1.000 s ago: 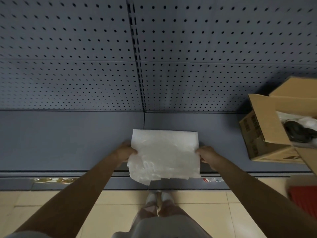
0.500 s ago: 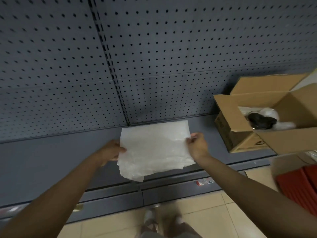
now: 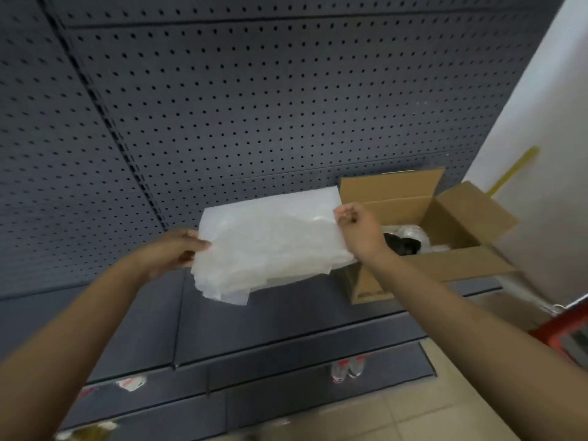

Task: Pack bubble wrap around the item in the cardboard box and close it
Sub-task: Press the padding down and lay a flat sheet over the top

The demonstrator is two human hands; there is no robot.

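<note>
A folded white sheet of bubble wrap (image 3: 270, 243) hangs in the air above the grey shelf, held at both sides. My left hand (image 3: 173, 251) grips its left edge and my right hand (image 3: 358, 230) pinches its upper right corner. Just right of the sheet stands an open cardboard box (image 3: 445, 265) with its flaps spread. Inside it lies a dark item (image 3: 402, 245) on white wrapping, partly hidden behind my right wrist. The sheet's right edge overlaps the box's left flap in the view.
The grey shelf (image 3: 143, 313) runs along a dark pegboard wall (image 3: 254, 106). A white wall (image 3: 541, 138) rises at the right. A red object (image 3: 566, 335) sits low at the right edge. Small bottles (image 3: 346, 369) lie under the shelf on the tiled floor.
Both hands have carried the bubble wrap to the right, up to the box. The view has turned right, bringing the box nearer the middle.
</note>
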